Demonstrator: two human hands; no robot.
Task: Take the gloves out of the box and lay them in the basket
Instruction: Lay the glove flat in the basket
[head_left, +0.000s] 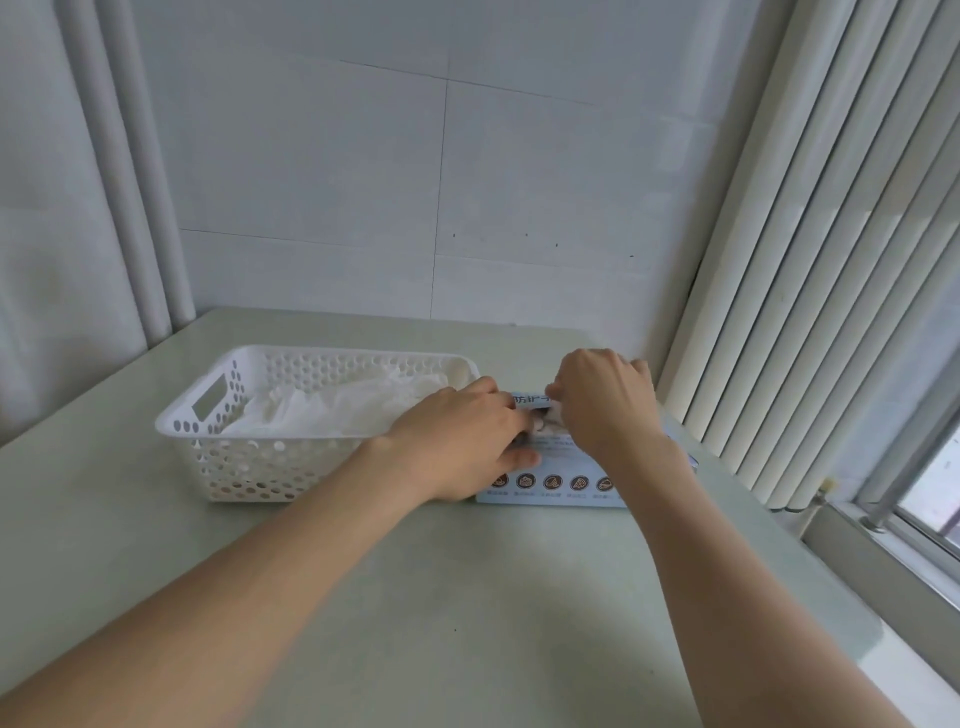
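A pale blue glove box (558, 486) lies flat on the table, right of a white perforated basket (260, 467). Whitish gloves (337, 410) lie piled inside the basket. My left hand (462, 441) rests on top of the box with its thumb along the near edge and its fingertips at the opening. My right hand (602, 400) hovers over the opening, its fingers curled and pinching a bit of white glove (551, 410) that sticks out of the box. Both hands hide most of the opening.
The pale green table (441, 597) meets a white wall at the back. Vertical blinds (810, 291) and a window sill (883, 561) run along the right side, close to the box. A curtain (67, 208) hangs at the left.
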